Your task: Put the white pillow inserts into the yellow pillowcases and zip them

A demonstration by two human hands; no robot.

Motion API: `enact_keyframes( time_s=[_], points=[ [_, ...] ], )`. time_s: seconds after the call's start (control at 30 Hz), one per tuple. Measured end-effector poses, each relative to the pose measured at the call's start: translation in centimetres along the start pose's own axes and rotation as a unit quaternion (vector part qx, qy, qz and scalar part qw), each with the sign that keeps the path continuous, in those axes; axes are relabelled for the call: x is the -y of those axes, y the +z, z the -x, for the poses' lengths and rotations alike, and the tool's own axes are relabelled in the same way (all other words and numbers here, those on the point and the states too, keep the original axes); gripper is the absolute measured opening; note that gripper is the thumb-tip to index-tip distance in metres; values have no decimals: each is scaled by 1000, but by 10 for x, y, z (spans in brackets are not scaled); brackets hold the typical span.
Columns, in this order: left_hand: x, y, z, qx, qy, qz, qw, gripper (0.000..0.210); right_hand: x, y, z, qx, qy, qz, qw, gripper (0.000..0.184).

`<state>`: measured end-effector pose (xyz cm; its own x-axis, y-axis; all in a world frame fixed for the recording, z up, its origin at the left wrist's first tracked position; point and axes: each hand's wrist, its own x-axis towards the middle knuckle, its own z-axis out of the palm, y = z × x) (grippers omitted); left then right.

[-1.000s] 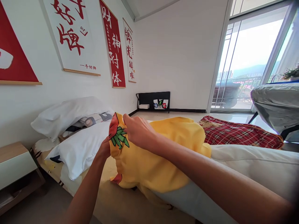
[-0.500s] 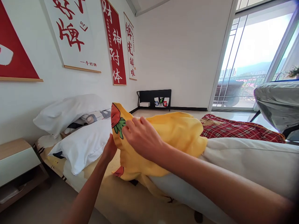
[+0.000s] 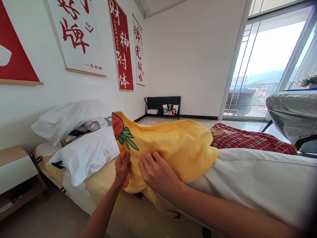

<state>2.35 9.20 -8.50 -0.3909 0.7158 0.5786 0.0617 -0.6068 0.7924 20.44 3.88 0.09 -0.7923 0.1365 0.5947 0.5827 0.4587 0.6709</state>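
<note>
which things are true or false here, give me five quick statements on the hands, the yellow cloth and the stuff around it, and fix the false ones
1. The left hand and the right hand are both on the yellow cloth. True.
2. The yellow cloth is plain all over. False: a red and green print shows near its left end.
3. White fabric shows to the right of the yellow cloth. True.
4. The left hand rests on a pillow. False: it holds the yellow cloth, its thumb on the near side.
5. A red plaid cloth lies beyond the white fabric. True.
</note>
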Motion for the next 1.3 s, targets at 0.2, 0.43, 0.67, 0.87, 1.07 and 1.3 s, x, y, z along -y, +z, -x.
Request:
enact_keyframes(
  time_s=[0.2, 0.43, 0.67, 0.87, 1.07, 1.3],
  points=[
    [1, -11, -6, 24, -79, 91, 992, 34, 3, 6, -5, 54, 8, -24, 998, 22],
    [18, -28, -18, 105, -230, 253, 934, 37, -6, -7, -12, 55, 6, -124, 991, 14],
    [38, -31, -18, 168, -252, 183, 935, 33, -84, -17, -52, 76, 176, -151, 970, 35],
    [27, -46, -24, 223, -237, 113, 939, 28, -112, 9, -48, 261, 189, -331, 887, 44],
    [15, -37, -36, 108, -35, 27, 993, 32, -125, -6, -38, 204, 247, -178, 931, 50],
    [-47, -15, -56, 104, -16, 47, 993, 55, -112, -8, -21, 252, 210, -183, 927, 49]
  ],
)
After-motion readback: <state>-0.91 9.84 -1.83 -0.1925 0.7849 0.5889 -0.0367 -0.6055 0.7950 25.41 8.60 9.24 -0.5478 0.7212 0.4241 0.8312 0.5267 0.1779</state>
